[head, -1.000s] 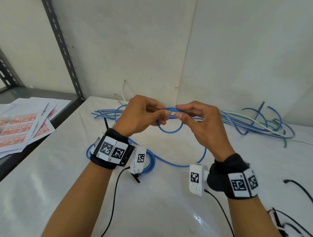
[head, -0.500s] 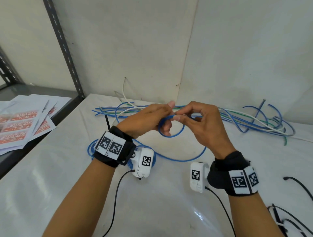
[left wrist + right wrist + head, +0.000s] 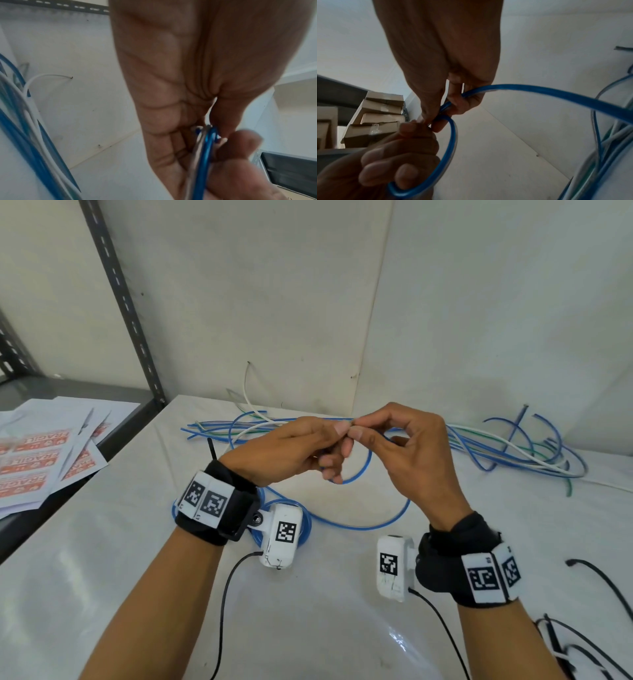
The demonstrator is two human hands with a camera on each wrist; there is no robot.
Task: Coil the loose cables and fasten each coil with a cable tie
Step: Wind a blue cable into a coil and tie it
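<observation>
Head view: left hand (image 3: 291,450) and right hand (image 3: 407,450) both pinch a blue cable (image 3: 363,467) loop above the white surface (image 3: 308,628). Papers (image 3: 37,460) reading "FRAGILE" lie on the shelf, left.

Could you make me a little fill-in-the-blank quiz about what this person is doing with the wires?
1. Both hands pinch a loop of cable whose colour is ____.
2. The left hand and right hand meet ____ the white table, not resting on it.
3. The printed sheets reading FRAGILE lie on the person's ____ side.
4. The loose cable bundle lies along the ____.

Missing words: blue; above; left; wall
</observation>
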